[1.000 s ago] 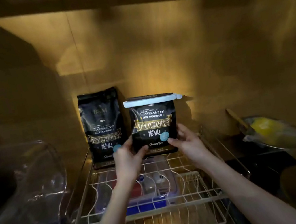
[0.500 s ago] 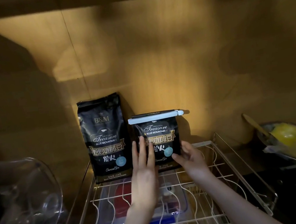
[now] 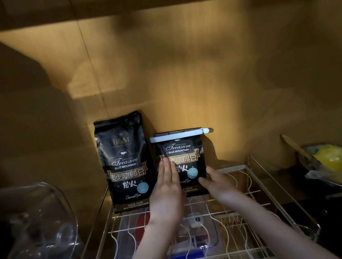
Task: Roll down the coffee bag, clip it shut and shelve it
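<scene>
Two bare forearms reach forward over a wire rack (image 3: 260, 184), whose near rail runs across the bottom of the view and whose right side rail rises near the right forearm. Under the rack's wires lies a clear lidded container (image 3: 210, 234) with red and blue contents, blurred. To the near left sits a clear plastic vessel (image 3: 32, 234); to the right, well apart from the rack, a dish holding something yellow (image 3: 334, 160) with a wooden handle sticking up.

On the rack's far edge the left hand (image 3: 167, 194) lies flat, fingers straight and together, its fingertips pressed against the lower left front of the coffee bag (image 3: 184, 163). The right hand (image 3: 218, 183) has its grip loosely apart, thumb on the bag's lower right front and the other fingers around its right edge.

That bag stands upright at the back of the rack, near the brown wall (image 3: 201, 69), its top rolled down and held under a pale clip (image 3: 177, 135) lying level across its full width. Just beside it on the left, nearly touching, stands a taller second bag (image 3: 123, 158) of the same print. Right of the coffee bag, the rack's back stretch is open up to the side rail.
</scene>
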Tool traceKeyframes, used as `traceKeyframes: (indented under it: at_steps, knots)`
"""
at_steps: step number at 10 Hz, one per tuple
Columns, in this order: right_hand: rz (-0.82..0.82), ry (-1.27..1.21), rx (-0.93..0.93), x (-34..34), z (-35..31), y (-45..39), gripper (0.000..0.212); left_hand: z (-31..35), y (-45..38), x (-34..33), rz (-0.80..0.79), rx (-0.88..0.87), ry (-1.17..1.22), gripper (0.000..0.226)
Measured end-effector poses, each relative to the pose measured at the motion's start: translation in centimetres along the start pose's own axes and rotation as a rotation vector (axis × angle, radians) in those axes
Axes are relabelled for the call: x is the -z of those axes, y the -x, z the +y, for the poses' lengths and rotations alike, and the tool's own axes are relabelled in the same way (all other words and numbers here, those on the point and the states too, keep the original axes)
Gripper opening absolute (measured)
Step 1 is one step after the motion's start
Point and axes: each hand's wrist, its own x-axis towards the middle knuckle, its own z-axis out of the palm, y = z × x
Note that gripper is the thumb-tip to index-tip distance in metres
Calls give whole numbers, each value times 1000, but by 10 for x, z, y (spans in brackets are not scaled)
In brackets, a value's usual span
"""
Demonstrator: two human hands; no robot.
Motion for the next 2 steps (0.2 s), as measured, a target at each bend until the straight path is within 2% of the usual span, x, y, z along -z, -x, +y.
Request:
traceKeyframes:
  at_steps: [1, 2]
  knots:
    - [-54, 15, -31, 18, -23, 17, 59, 8, -6, 32, -178, 56, -11, 78]
    - [84, 5, 156, 53, -61, 54, 56, 12, -20, 72, -313, 62, 1, 73]
